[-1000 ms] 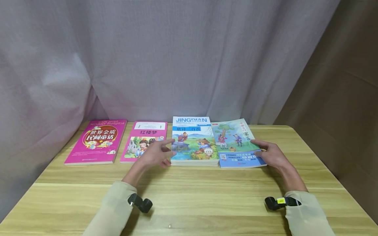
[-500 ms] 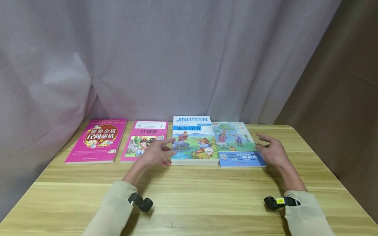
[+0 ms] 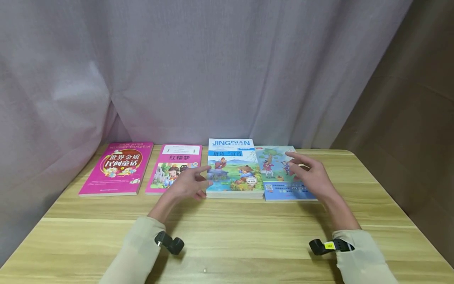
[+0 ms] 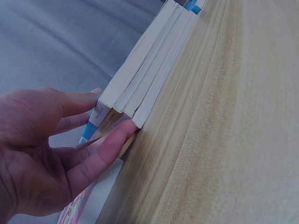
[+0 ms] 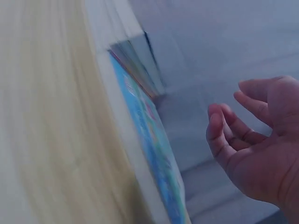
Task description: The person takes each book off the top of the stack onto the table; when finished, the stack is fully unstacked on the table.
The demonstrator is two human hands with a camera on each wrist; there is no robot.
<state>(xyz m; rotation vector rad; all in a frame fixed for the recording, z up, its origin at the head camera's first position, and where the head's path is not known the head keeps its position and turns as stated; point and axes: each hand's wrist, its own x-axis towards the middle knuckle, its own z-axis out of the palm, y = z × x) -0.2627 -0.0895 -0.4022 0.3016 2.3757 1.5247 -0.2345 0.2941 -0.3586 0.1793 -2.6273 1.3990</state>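
Observation:
A stack of several books, its top one the blue-and-white JINGDIAN book (image 3: 232, 171), lies mid-table. My left hand (image 3: 188, 183) is at the stack's left side; in the left wrist view its fingertips (image 4: 126, 130) touch the spine side, fingers spread and fairly straight. To the right of the stack lies a green-and-blue picture book (image 3: 273, 169), partly covered by my right hand (image 3: 313, 177). That hand hovers over the book with relaxed fingers, holding nothing; in the right wrist view a gap separates it from the book's cover (image 5: 149, 135).
Left of the stack lies a pink book with cartoon figures (image 3: 177, 159), and further left a magenta book (image 3: 118, 169). All are on a wooden table (image 3: 248, 236). A grey curtain (image 3: 227, 71) hangs behind the table's far edge.
My right hand has come off the right edge of the green-and-blue book, lifted, and moved left over its cover. My left hand stays at the stack's left side.

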